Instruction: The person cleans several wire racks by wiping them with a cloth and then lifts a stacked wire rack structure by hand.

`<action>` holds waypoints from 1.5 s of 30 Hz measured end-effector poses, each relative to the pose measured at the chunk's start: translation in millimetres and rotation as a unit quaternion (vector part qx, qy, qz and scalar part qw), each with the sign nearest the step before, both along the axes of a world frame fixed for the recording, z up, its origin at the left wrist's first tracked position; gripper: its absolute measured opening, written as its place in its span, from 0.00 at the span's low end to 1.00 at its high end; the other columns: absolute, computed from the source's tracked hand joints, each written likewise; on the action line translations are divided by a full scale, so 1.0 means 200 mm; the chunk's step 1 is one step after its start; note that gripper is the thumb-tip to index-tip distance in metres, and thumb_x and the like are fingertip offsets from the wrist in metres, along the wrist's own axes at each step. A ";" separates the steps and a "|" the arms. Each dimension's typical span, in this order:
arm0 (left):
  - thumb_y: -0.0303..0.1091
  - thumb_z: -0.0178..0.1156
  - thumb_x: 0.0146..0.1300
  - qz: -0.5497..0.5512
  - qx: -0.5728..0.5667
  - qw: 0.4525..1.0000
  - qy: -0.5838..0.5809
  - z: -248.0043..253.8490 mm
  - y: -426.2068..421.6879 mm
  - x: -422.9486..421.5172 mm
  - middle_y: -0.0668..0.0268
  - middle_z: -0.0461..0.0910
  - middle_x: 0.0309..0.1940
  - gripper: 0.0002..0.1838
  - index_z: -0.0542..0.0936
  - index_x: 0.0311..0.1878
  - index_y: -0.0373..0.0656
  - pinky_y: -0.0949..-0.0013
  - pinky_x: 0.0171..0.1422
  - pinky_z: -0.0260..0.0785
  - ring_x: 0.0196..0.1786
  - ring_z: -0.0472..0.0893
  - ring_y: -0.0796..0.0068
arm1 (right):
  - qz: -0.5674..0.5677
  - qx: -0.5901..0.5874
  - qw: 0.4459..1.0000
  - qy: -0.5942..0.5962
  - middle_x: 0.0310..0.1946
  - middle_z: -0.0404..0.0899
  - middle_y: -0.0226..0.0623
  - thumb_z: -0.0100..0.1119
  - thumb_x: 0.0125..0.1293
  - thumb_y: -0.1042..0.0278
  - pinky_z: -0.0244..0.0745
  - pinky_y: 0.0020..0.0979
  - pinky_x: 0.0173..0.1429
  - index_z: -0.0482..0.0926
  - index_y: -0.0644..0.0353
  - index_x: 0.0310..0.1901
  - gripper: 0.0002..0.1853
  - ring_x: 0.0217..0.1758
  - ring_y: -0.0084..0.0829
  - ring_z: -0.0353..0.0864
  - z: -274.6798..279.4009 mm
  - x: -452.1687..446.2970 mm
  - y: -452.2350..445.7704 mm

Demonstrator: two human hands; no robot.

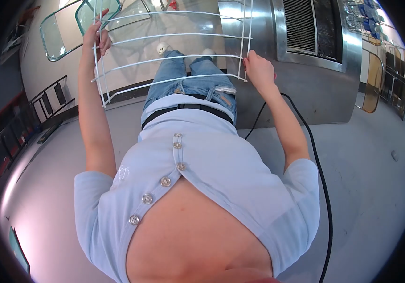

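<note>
A white wire rack with several curved crossbars is held up in front of my legs, near the top of the head view. My left hand is closed around its left side wires. At the opposite side, my right hand grips the rack near its lower right corner. A small pink bit shows at the edge of that hand; I cannot make out what it is. The rack's upper part runs out of view.
A stainless steel cabinet with a slatted vent stands to the right. From it, a black cable trails along the grey floor. Clear, green-edged panels are at upper left. Racks of hanging items stand at far right.
</note>
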State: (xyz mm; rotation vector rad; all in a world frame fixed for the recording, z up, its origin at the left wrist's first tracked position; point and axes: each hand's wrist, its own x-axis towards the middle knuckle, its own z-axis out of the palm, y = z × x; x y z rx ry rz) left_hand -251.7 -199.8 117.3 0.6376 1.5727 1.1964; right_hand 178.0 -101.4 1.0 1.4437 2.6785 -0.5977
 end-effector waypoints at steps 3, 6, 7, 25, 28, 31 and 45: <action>0.49 0.42 0.70 -0.002 0.009 1.000 -0.006 -0.02 -0.02 0.00 0.76 0.55 0.08 0.30 0.59 0.69 0.42 0.79 0.19 0.49 0.09 0.56 0.84 | 0.058 0.017 0.995 0.085 0.24 0.79 0.40 0.57 0.62 0.65 0.74 0.44 0.29 0.68 0.59 0.29 0.10 0.27 0.42 0.81 -0.02 0.06 0.04; 0.46 0.44 0.68 0.020 0.011 0.999 -0.039 -0.05 -0.05 0.00 0.74 0.56 0.08 0.28 0.62 0.67 0.41 0.79 0.18 0.51 0.08 0.58 0.82 | 0.041 0.133 0.984 0.115 0.23 0.78 0.37 0.58 0.61 0.66 0.73 0.41 0.27 0.68 0.58 0.27 0.10 0.25 0.38 0.80 -0.05 0.08 0.02; 0.46 0.44 0.68 0.023 0.013 0.999 -0.044 -0.04 -0.05 0.01 0.74 0.56 0.08 0.28 0.62 0.67 0.41 0.79 0.18 0.51 0.08 0.58 0.82 | 0.021 0.180 0.974 0.139 0.20 0.78 0.34 0.59 0.60 0.66 0.73 0.36 0.25 0.69 0.57 0.26 0.10 0.23 0.35 0.80 -0.08 0.07 0.02; 0.43 0.47 0.69 0.015 0.035 0.999 -0.023 0.00 0.01 0.06 0.73 0.56 0.09 0.25 0.66 0.65 0.42 0.78 0.17 0.51 0.08 0.58 0.81 | -0.086 -0.085 0.961 0.250 0.27 0.80 0.37 0.65 0.58 0.69 0.75 0.30 0.32 0.78 0.61 0.32 0.06 0.26 0.31 0.81 0.05 0.14 -0.01; 0.44 0.46 0.69 0.024 0.033 0.999 -0.024 -0.01 0.00 0.05 0.72 0.56 0.09 0.25 0.66 0.66 0.42 0.78 0.16 0.50 0.08 0.58 0.81 | -0.153 0.143 0.916 0.342 0.31 0.76 0.35 0.67 0.55 0.70 0.74 0.32 0.34 0.79 0.59 0.35 0.08 0.29 0.33 0.79 0.00 0.18 -0.15; 0.44 0.46 0.69 0.022 0.028 0.999 -0.029 -0.01 0.00 0.05 0.73 0.56 0.09 0.25 0.65 0.66 0.42 0.78 0.16 0.50 0.07 0.59 0.80 | -0.168 0.130 0.929 0.302 0.32 0.73 0.34 0.70 0.53 0.70 0.73 0.34 0.38 0.80 0.58 0.31 0.07 0.33 0.33 0.78 -0.08 0.17 -0.21; 0.47 0.44 0.69 0.018 0.007 1.000 -0.002 0.01 0.00 0.08 0.74 0.55 0.08 0.27 0.65 0.67 0.44 0.78 0.19 0.52 0.08 0.58 0.81 | -0.203 -0.302 0.915 0.174 0.20 0.81 0.33 0.70 0.54 0.58 0.72 0.26 0.32 0.82 0.62 0.27 0.14 0.25 0.21 0.79 -0.12 0.31 -0.11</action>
